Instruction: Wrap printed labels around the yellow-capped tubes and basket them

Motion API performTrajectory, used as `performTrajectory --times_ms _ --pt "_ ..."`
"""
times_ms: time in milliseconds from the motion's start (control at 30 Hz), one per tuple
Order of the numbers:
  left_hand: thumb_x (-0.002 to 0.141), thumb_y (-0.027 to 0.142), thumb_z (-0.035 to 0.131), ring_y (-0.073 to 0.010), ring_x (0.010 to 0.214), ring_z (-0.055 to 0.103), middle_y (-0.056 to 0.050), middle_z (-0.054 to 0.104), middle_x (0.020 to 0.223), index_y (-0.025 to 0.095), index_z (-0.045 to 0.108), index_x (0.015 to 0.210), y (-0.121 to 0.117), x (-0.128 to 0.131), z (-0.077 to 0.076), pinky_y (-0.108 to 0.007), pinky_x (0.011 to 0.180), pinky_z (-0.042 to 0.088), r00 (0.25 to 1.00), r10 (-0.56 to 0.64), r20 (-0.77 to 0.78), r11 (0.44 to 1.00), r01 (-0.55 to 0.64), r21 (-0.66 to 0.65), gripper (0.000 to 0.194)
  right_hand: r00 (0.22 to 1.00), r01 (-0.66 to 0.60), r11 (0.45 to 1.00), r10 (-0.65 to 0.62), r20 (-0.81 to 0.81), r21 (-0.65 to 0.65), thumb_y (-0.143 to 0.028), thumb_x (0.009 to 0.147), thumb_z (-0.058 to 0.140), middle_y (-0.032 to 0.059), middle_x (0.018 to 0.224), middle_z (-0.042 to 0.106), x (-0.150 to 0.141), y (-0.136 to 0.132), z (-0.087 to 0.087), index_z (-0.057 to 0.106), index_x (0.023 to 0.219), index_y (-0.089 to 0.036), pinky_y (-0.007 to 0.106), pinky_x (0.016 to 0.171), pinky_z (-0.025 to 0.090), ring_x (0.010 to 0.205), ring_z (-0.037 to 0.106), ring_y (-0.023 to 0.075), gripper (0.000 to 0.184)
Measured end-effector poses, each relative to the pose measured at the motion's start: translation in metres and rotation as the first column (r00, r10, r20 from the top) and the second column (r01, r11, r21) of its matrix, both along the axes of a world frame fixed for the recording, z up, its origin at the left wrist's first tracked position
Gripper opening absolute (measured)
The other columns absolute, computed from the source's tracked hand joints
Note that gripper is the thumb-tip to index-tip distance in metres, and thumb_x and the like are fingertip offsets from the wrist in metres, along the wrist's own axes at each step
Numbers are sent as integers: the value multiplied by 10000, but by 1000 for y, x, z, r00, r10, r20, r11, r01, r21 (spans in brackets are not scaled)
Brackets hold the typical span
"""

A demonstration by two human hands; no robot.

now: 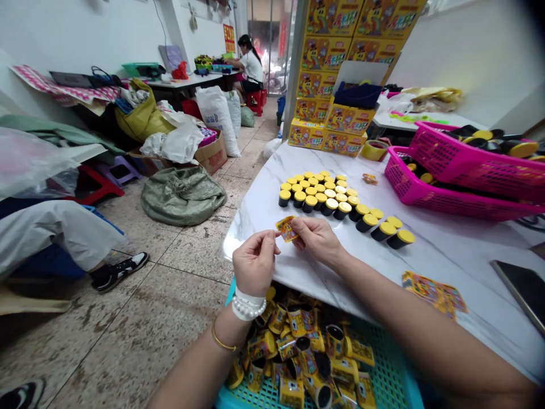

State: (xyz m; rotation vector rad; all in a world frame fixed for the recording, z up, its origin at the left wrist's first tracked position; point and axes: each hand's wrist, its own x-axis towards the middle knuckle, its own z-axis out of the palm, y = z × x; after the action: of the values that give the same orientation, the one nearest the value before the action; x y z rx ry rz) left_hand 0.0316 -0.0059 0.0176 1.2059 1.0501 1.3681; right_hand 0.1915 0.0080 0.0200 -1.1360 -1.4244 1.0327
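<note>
My right hand [317, 238] pinches a small yellow printed label [286, 228] between thumb and fingers, just above the table's near edge. My left hand [256, 258] is closed beside it, thumb against curled fingers, one fingertip by the label's lower left edge; whether it holds anything is hidden. Beyond both hands, several small black cups with yellow lids [319, 193] stand upright in a cluster. A stack of printed labels [434, 292] lies near my right forearm. Below the table edge, a teal basket [394, 363] holds many cups wrapped in yellow labels [298, 346].
Two stacked pink baskets [464, 165] with black-and-yellow cups stand on the right. Yellow cartons [326, 74] and a tape roll [374, 149] sit at the back. A phone [522, 289] lies at the right edge. A person's leg [55, 233] is at left; another person [251, 65] sits farther off.
</note>
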Motion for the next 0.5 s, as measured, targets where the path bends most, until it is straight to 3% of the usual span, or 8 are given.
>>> performTrajectory --times_ms 233,367,500 --pt "875 415 678 -30 371 399 41 547 572 159 753 898 -1 2 -5 -166 353 274 974 -34 225 995 53 -79 268 1000 3 1000 -3 -2 26 -635 931 503 -28 499 472 -2 0 -2 527 575 -180 245 447 291 455 396 84 579" --pt "849 414 712 -38 417 425 24 569 597 164 773 849 -1 4 -9 -170 383 315 989 -3 150 1000 7 -30 257 999 -16 996 12 49 84 -574 962 493 -22 554 492 -4 -4 -1 551 609 -176 245 498 327 508 423 90 535" --pt "763 397 797 -41 503 462 -28 665 802 167 775 883 -1 4 -6 -165 407 342 992 16 122 1000 -12 -29 260 986 -61 986 35 163 154 -509 984 491 -9 619 538 -5 -6 -1 595 669 -173 248 558 360 576 470 102 472"
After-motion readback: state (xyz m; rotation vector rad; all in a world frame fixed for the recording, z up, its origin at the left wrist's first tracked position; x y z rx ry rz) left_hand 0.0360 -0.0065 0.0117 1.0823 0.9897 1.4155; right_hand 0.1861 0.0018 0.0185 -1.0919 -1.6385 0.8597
